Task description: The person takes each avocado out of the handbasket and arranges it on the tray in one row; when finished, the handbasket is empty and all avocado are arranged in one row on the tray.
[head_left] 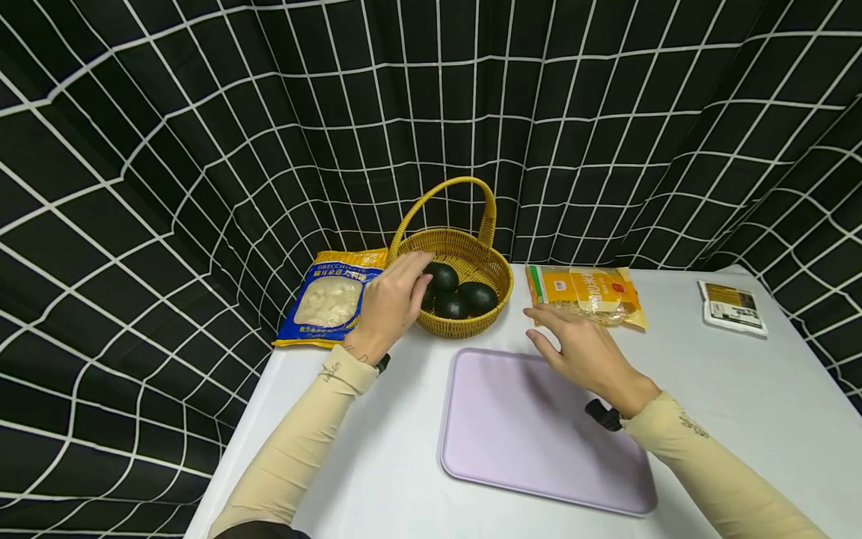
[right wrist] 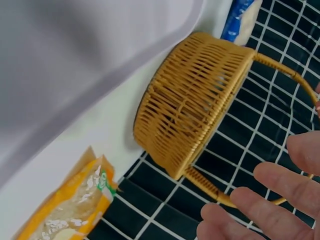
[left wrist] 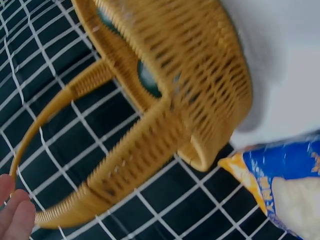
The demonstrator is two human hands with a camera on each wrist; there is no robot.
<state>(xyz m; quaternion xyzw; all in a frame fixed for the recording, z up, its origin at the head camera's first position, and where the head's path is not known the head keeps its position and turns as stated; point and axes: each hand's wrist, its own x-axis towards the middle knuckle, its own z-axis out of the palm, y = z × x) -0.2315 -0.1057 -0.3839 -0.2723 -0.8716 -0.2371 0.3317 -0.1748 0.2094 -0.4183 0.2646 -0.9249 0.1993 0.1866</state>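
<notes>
A yellow wicker basket [head_left: 465, 327] with a tall arched handle [head_left: 471, 180] stands at the back middle of the table, holding several dark green avocados [head_left: 480, 297]. Over its left side, my left hand [head_left: 396, 296] hovers with fingers extended, hiding part of the rim. In the left wrist view its fingertips [left wrist: 17, 215] appear beside the handle; whether they touch it I cannot tell. My right hand [head_left: 582, 350], fingers spread and holding nothing, is above the back right of a pale purple tray [head_left: 539, 434]. The right wrist view shows its fingers [right wrist: 272, 215] in front of the basket handle.
Left of the basket lies a blue and yellow pasta bag [head_left: 330, 299], partly behind my left hand. An orange food packet [head_left: 586, 293] lies right of the basket, and a small white and brown pouch [head_left: 732, 308] further right. A black gridded curtain [head_left: 572, 135] hangs behind the white table.
</notes>
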